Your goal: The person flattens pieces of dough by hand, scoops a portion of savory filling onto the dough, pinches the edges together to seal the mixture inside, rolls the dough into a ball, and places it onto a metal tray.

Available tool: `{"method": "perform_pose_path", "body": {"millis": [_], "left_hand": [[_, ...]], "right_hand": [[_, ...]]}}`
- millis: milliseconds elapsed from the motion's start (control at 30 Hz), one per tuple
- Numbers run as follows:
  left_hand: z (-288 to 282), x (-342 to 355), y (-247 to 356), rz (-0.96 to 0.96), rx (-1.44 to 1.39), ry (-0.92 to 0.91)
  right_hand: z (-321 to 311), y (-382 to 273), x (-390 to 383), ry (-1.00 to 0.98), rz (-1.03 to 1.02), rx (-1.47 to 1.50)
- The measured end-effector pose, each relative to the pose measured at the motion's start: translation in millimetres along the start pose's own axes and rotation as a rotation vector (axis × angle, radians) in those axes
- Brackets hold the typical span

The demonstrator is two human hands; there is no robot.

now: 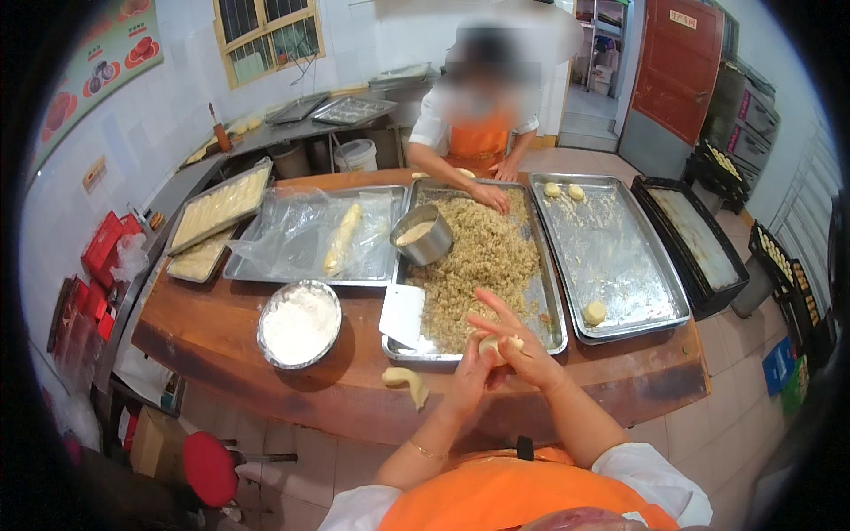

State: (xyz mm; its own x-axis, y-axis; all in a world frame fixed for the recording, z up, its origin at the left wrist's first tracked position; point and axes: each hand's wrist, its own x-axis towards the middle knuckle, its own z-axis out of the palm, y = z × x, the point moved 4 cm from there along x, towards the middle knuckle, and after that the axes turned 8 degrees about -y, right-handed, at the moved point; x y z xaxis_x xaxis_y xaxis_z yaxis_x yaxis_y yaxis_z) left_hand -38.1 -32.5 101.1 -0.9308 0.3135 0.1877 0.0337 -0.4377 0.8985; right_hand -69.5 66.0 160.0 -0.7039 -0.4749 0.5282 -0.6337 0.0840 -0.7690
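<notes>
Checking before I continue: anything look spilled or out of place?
A dough strip lies on the bare tabletop, outside any tray; the white scraper sits askew at the near-left corner of the crumb tray.

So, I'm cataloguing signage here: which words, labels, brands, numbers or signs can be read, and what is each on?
I don't copy wording out, only where it stands:
Red door: pale sign, one line of dark characters.
Pale green wall poster: lettering too small and blurred to read.
Grey cabinet: pink labels, any print too small to read.
I can make out no other text.
</notes>
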Motion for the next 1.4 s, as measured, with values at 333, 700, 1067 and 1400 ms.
{"method": "perform_pose_path", "body": {"millis": [333, 700, 1067, 1400], "left_hand": [[8, -4, 4, -0.043, 0.015, 0.117], [15, -3, 23, 0.065, 0.076, -0.113], [5, -4, -1, 0.182, 0.250, 0.010], [0, -9, -12, 0.048, -0.143, -0.009]], "right_hand": [[1, 13, -10, -0.036, 0.126, 0.238], [-5, 7, -11, 0.003, 0.174, 0.389], [9, 10, -8, 0.088, 0.133, 0.286], [-6, 1, -16, -0.075, 0.210, -0.367]]}}
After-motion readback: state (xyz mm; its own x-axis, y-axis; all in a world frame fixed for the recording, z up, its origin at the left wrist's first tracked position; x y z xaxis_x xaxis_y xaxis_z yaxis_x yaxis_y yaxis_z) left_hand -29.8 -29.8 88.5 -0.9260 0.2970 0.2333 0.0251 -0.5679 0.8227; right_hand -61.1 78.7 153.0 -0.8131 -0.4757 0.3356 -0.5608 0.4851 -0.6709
